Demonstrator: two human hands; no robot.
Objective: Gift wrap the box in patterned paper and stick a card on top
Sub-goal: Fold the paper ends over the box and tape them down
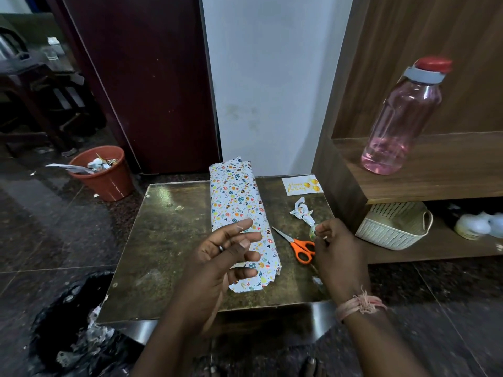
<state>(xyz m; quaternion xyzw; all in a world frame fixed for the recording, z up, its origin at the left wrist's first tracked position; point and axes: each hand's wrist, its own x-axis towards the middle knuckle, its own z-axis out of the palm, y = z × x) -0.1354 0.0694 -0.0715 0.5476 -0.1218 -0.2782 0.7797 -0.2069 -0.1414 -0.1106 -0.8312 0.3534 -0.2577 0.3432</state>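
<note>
The long box wrapped in white patterned paper (242,227) lies lengthwise mid-table, ends unfolded, while the left hand (226,257) hovers spread above it and the right hand (330,240) pinches a small tape-like roll (313,232) beside the orange-handled scissors (298,244), probably readying tape.

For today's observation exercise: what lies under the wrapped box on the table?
The wrapped box lies on the brown table, with the left hand above its near end. Anything beneath it is covered. The card sits apart, not on top.
</note>
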